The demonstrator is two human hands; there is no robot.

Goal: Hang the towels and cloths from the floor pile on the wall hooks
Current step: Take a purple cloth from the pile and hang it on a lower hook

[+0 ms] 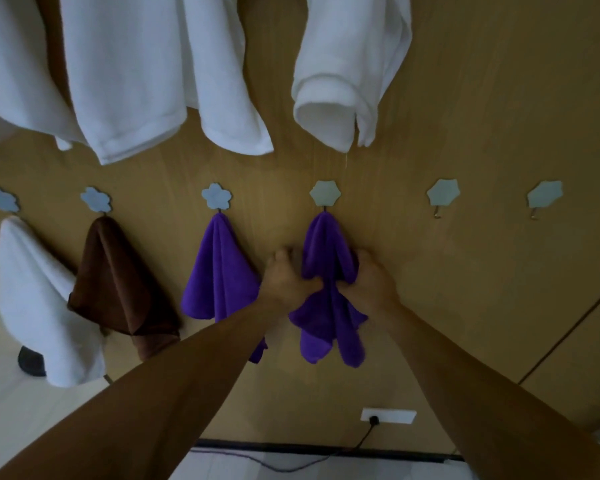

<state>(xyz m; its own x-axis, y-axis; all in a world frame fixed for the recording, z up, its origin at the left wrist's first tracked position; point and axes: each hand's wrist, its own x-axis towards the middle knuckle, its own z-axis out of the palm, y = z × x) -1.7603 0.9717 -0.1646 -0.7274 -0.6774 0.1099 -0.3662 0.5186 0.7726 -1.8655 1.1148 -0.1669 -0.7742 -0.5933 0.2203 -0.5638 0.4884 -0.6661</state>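
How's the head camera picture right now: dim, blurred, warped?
Head view: dim and soft overall; the hook row bows from wide-angle distortion; the far-left white cloth looks smeared; left hand and right hand gripping the purple cloth are readable.

- Here we have the wooden wall (465, 133), one row of flower-backed hooks running across it.
- Far-left hook (3, 199): a white towel (32, 299) hangs from it.
- Next hook (96, 199): a brown cloth (118, 282).
- Third hook (217, 196): a purple cloth (219, 268).
- Fourth hook (325, 192): we see a second purple cloth (326, 327).
- Fifth hook (443, 192) and sixth hook (544, 194): metal prongs showing.
- Higher up, big white towels (125, 81) hang down.
- Low on the wall, a white socket (388, 415).
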